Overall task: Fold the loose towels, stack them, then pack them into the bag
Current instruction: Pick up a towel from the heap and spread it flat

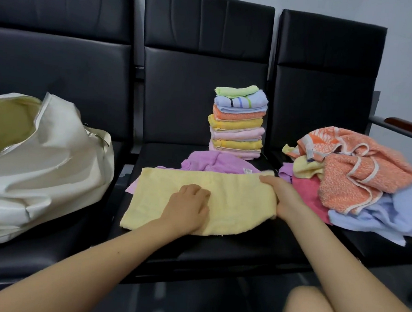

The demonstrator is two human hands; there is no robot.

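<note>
Yellow towel (233,201) flat on middle seat (218,244), over purple towel (214,162). Left hand (186,208) presses centre, fingers loosely bent. Right hand (279,194) grip pinches right edge. Folded stack (238,121) behind; loose pile (359,176) right; bag (41,159) left, open.

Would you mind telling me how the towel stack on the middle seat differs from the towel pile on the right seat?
The towel stack is folded and squared, layer on layer; the towel pile is loose and crumpled. The towel stack stands tall and narrow by the backrest; the towel pile sprawls low and wide across its seat. The towel stack has a green towel on top; the towel pile has orange ones. Both are mixed pastel towels on black seats.
</note>
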